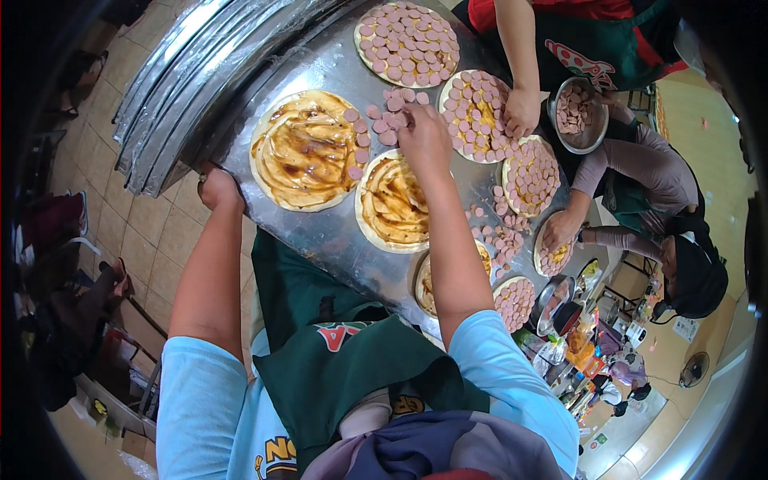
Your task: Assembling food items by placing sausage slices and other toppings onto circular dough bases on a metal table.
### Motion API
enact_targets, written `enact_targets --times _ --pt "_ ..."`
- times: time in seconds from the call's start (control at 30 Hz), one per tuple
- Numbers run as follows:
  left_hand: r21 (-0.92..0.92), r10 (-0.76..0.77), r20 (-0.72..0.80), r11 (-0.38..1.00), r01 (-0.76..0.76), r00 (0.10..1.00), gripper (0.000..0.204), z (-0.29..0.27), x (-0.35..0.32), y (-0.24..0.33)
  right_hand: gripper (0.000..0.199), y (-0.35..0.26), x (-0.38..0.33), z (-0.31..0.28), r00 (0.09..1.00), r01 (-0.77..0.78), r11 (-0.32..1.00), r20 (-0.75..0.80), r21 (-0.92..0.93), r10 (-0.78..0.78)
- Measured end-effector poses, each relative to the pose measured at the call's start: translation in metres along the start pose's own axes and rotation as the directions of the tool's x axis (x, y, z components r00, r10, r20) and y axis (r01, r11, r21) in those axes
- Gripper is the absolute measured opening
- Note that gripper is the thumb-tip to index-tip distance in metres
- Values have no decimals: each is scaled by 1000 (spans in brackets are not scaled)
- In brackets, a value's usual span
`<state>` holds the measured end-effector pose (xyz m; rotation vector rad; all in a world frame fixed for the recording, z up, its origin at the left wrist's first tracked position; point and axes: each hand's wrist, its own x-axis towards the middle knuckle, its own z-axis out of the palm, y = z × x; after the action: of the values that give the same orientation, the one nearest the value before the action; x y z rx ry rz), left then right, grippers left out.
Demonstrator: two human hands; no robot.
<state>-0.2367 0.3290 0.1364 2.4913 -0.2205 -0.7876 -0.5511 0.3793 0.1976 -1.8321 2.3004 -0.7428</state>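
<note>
My right hand (426,142) reaches over the steel table, its fingers bent and closed on sausage slices at the edge of a loose pile (390,120). Just under that hand lies a round pizza base (390,204) spread with yellow and brown sauce, bare of slices where it shows. Left of it, a larger sauced pizza base (300,152) carries several slices along its right side. My left hand (218,189) is curled round the table's near left corner, its fingertips partly hidden. My right forearm partly covers another sauced base (426,284).
Pizzas covered with slices (406,44) sit farther along the steel table (304,240). Opposite, a co-worker's hand (522,112) touches a pizza; another's hand (562,230) works farther right. A metal bowl of slices (580,116) is held there. Wrapped metal trays (192,80) stand at left.
</note>
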Motion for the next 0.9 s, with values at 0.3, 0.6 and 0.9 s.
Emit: enact_targets --times 0.3,0.6,0.9 --pt "-36 1 8 999 -1 1000 76 2 6 -3 21 -2 25 8 993 114 992 -23 -51 -116" --pt "-45 -6 14 999 6 1000 77 -3 1 0 17 0 29 12 995 75 997 60 -10 -74" --pt "-17 14 10 1000 -14 1000 77 -1 9 -6 17 -14 15 -20 827 -557 151 531 816 184"
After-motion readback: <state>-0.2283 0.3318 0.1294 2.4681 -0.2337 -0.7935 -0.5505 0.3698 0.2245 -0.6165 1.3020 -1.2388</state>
